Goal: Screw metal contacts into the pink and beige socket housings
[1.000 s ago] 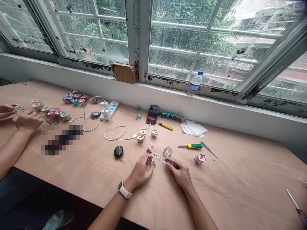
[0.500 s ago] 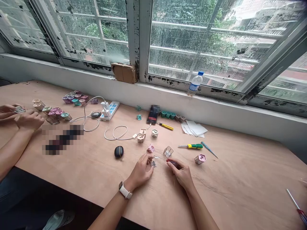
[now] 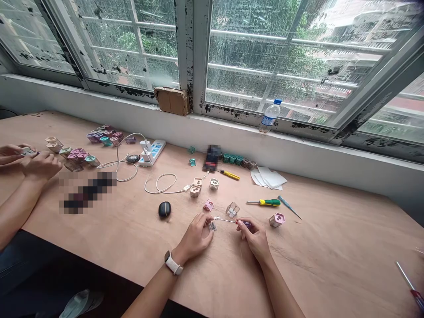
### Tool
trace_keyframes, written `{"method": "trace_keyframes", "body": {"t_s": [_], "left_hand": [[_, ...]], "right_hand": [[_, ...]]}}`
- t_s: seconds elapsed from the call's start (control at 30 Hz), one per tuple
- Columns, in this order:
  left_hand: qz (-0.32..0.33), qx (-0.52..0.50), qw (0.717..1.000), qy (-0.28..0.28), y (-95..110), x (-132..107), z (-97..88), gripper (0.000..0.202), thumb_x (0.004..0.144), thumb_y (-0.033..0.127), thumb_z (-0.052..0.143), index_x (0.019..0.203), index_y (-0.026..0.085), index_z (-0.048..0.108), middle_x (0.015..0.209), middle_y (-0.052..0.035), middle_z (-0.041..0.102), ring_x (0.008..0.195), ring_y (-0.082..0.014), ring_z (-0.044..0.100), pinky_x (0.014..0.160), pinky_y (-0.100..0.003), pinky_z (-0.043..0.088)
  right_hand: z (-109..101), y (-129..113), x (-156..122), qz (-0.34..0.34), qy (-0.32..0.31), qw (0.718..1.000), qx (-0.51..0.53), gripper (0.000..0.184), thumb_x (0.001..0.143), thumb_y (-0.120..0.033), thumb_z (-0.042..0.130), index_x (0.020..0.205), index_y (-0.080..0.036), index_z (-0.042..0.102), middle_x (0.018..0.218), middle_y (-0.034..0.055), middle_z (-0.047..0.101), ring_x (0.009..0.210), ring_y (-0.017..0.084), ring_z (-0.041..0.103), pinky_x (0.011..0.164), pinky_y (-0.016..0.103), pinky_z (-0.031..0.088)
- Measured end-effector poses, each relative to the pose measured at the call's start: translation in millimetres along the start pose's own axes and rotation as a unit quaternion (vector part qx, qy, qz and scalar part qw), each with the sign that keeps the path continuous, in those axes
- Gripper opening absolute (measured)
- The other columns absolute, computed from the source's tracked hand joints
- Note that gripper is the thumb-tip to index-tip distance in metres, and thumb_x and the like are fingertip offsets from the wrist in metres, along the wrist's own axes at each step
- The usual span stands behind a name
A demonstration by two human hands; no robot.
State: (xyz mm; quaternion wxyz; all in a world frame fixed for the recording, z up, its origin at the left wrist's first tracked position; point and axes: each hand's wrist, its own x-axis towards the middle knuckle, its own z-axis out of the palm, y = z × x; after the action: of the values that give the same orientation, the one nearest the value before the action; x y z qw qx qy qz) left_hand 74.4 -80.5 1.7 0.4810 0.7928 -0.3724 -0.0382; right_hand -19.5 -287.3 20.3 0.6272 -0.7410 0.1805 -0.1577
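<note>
My left hand (image 3: 195,236) rests on the wooden table (image 3: 331,260) with its fingers pinched on a small clear plastic part (image 3: 212,226). My right hand (image 3: 254,236) is closed on a small red-handled screwdriver (image 3: 232,221), whose metal tip points left, just above that part. Close behind the hands lie a pink piece (image 3: 208,205), a clear cube-shaped housing (image 3: 232,209) and a pink housing with a hole (image 3: 276,219). A white watch (image 3: 172,264) sits on my left wrist.
Another person's hands (image 3: 29,161) work at the far left beside several coloured housings (image 3: 79,154). A power strip (image 3: 151,152) with white cable, a black oval case (image 3: 164,209), green (image 3: 265,202) and yellow (image 3: 228,174) screwdrivers, paper (image 3: 268,178) and a water bottle (image 3: 269,115) lie further back.
My right hand has shifted slightly right and up, levelling the screwdriver. My left hand has stayed on the clear part.
</note>
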Motion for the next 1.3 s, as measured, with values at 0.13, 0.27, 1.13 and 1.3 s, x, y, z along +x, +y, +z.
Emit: {"method": "trace_keyframes", "body": {"t_s": [0.13,0.27,1.13,1.3], "left_hand": [[-0.008,-0.002,1.0,0.0,-1.5,-0.3,0.9,0.024,0.084,0.016,0.061,0.107,0.02,0.058,0.099,-0.0067,0.06,0.092,-0.0221,0.058,0.083,-0.036,0.049],[-0.02,-0.019,1.0,0.001,-1.9,-0.2,1.6,0.014,0.089,0.017,0.057,0.102,0.021,0.06,0.097,-0.0057,0.059,0.086,-0.0194,0.058,0.08,-0.033,0.049],[-0.019,-0.019,1.0,-0.004,-0.4,0.5,0.0,0.007,0.09,0.018,0.056,0.09,0.021,0.063,0.097,-0.0068,0.06,0.091,-0.0213,0.059,0.081,-0.035,0.051],[-0.021,-0.02,1.0,-0.004,0.1,0.4,-0.2,0.007,0.091,0.021,0.055,0.09,0.021,0.062,0.097,-0.0068,0.059,0.091,-0.0214,0.06,0.082,-0.035,0.051]], "right_hand": [[-0.8,-0.7,-1.2,0.001,-0.018,1.0,0.003,0.043,0.079,-0.057,0.071,0.084,-0.015,0.072,0.066,0.0039,0.063,0.052,0.012,0.049,0.05,0.025,0.042],[-1.0,-1.9,-1.9,0.001,-0.035,0.999,-0.002,0.045,0.077,-0.06,0.071,0.082,-0.015,0.072,0.066,0.004,0.064,0.053,0.013,0.051,0.05,0.024,0.043],[-1.9,-5.0,-2.5,-0.006,-0.04,0.999,-0.018,0.045,0.077,-0.061,0.07,0.079,-0.016,0.072,0.065,0.0048,0.064,0.054,0.014,0.054,0.05,0.025,0.044],[-2.0,-6.1,-2.5,-0.005,-0.036,0.999,-0.021,0.047,0.076,-0.063,0.07,0.078,-0.016,0.072,0.064,0.0046,0.064,0.054,0.014,0.054,0.05,0.025,0.045]]}}
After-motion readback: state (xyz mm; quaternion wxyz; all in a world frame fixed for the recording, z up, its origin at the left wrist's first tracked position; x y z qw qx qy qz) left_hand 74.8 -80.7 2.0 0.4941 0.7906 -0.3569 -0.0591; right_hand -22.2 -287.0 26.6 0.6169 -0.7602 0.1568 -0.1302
